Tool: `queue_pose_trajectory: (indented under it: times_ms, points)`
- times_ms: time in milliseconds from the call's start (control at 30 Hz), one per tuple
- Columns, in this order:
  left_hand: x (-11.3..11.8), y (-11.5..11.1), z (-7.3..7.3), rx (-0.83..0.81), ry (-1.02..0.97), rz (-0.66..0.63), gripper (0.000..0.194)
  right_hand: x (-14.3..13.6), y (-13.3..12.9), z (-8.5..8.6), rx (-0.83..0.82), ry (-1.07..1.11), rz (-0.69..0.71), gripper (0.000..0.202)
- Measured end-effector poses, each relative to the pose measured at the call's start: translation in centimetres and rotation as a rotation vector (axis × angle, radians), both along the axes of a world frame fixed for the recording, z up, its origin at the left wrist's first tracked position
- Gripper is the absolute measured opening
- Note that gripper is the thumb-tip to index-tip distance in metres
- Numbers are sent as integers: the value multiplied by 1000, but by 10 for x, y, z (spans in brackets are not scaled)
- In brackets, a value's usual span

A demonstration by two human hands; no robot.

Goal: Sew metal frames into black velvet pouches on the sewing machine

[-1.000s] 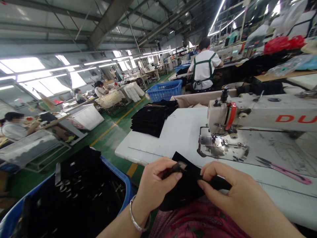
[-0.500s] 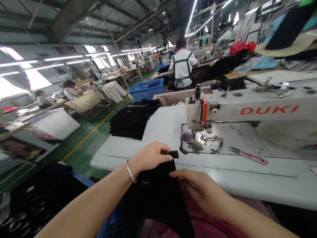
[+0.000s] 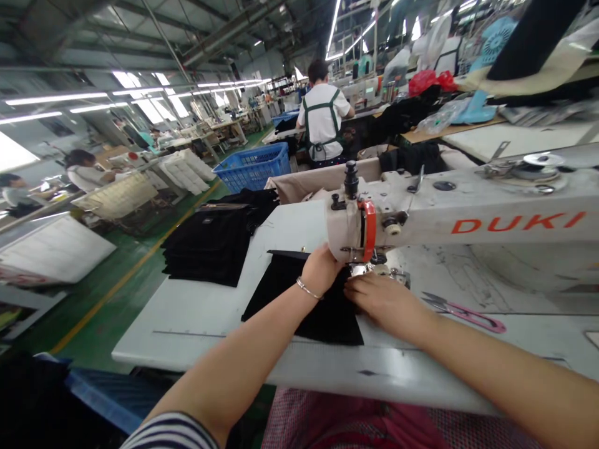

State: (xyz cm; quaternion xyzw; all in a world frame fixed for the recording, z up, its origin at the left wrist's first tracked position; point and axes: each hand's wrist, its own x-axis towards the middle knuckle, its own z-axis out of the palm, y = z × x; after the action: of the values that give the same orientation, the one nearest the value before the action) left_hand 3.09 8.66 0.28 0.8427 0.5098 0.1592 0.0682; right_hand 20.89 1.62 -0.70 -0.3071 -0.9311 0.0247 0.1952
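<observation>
A black fabric piece (image 3: 281,284) lies flat on the sewing table, its right edge reaching under the head of the sewing machine (image 3: 421,212). My left hand (image 3: 322,271), wearing a silver bracelet, grips the fabric's upper right edge, its fingertips partly hidden by the machine head. Close by the presser foot (image 3: 361,269), my right hand (image 3: 381,300) holds the edge nearer me with its fingers pressed together. Pink-handled thread snips (image 3: 468,312) rest to the right of my right hand.
A stack of black fabric pieces (image 3: 203,246) sits on the table's left end. Beyond are a blue crate (image 3: 253,168) and a person in a white shirt (image 3: 322,118) facing away. Another blue crate (image 3: 107,390) stands low at the left, next to dark cloth.
Both hands have moved forward from the table's front edge to the machine head, bringing the black fabric piece onto the table and under the head. The view has shifted right.
</observation>
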Motion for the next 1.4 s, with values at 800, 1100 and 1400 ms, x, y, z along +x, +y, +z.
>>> queue_pose_trajectory:
  times_ms: [800, 1100, 1400]
  points:
    - [-13, -46, -5, 39, -60, -316, 26, 10, -14, -12, 36, 82, -4, 33]
    - [-11, -47, -5, 5, -62, -293, 26, 10, -13, -14, 17, 68, -8, 34]
    - [-33, -86, 19, -231, 0, -438, 104, 37, -26, 8, -144, 3, -18, 48]
